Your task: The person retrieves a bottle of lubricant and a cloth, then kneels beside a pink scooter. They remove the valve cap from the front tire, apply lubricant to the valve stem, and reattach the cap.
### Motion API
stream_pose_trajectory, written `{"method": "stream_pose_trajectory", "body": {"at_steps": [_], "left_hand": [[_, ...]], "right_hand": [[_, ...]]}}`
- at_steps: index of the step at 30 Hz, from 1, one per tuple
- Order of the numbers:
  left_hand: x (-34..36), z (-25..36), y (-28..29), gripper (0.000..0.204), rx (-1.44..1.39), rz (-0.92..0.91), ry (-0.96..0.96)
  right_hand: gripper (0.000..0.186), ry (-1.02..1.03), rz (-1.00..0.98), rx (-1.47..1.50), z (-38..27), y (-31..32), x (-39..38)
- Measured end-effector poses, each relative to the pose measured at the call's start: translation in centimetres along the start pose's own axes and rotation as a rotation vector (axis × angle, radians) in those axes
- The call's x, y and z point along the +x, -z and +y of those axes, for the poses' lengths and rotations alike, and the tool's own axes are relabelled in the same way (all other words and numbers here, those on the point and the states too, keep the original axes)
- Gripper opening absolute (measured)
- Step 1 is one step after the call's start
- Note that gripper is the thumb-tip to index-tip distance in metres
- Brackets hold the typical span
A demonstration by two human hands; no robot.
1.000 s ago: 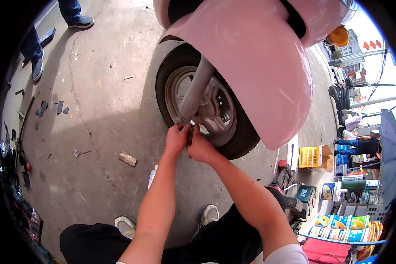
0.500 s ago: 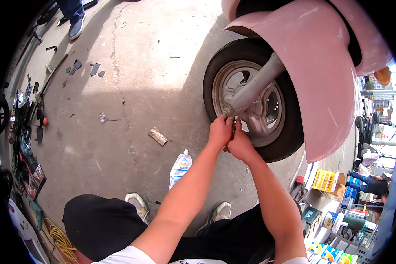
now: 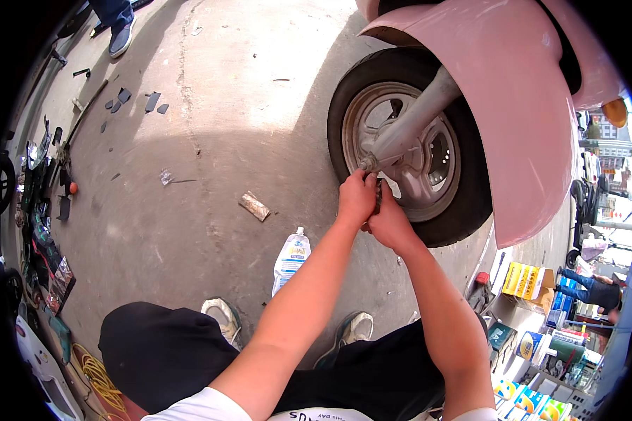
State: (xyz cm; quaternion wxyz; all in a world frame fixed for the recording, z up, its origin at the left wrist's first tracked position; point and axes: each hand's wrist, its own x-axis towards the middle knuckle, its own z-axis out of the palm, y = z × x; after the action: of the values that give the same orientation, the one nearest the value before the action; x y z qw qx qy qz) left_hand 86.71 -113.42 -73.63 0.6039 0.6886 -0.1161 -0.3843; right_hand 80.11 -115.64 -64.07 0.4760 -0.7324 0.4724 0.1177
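Note:
Both my hands work close together at the front wheel of a pink scooter, just below the axle nut at the end of the grey fork leg. My left hand is closed, its fingertips right under the nut; what they pinch is hidden. Beside it my right hand is closed round a small dark piece, which shows only as a strip between the hands, so its kind cannot be told. The pink fender arches over the tyre on the right.
A white pouch with a cap and a crumpled wrapper lie on the concrete floor. Broken black plastic bits lie at far left. Boxes and bottles crowd the right. Another person's shoe shows at top left.
The view has shifted slightly, and my hands sit a little lower from the axle nut. More of the dark piece shows between them.

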Motion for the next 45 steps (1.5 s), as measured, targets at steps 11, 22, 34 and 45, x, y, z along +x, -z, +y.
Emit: {"method": "stream_pose_trajectory", "body": {"at_steps": [11, 22, 34, 45], "left_hand": [[1.9, 1.8, 2.8, 0.024, -0.524, -0.097, 0.125], [0.4, 3.3, 3.8, 0.032, -0.628, -0.034, 0.179], [0.9, 1.9, 9.2, 0.036, -0.805, 0.127, 0.276], [-0.1, 1.4, 8.3, 0.037, -0.897, 0.209, 0.344]], "right_hand": [[0.031, 0.139, -0.091, -0.450, 2.6, 2.2, -1.8], [0.018, 0.043, 0.283, -0.422, 8.4, -9.6, 2.8], [0.014, -0.036, 0.508, -0.580, 8.4, -13.1, 5.2], [0.015, -0.021, 0.423, -0.572, 7.5, -12.2, 6.8]]}}
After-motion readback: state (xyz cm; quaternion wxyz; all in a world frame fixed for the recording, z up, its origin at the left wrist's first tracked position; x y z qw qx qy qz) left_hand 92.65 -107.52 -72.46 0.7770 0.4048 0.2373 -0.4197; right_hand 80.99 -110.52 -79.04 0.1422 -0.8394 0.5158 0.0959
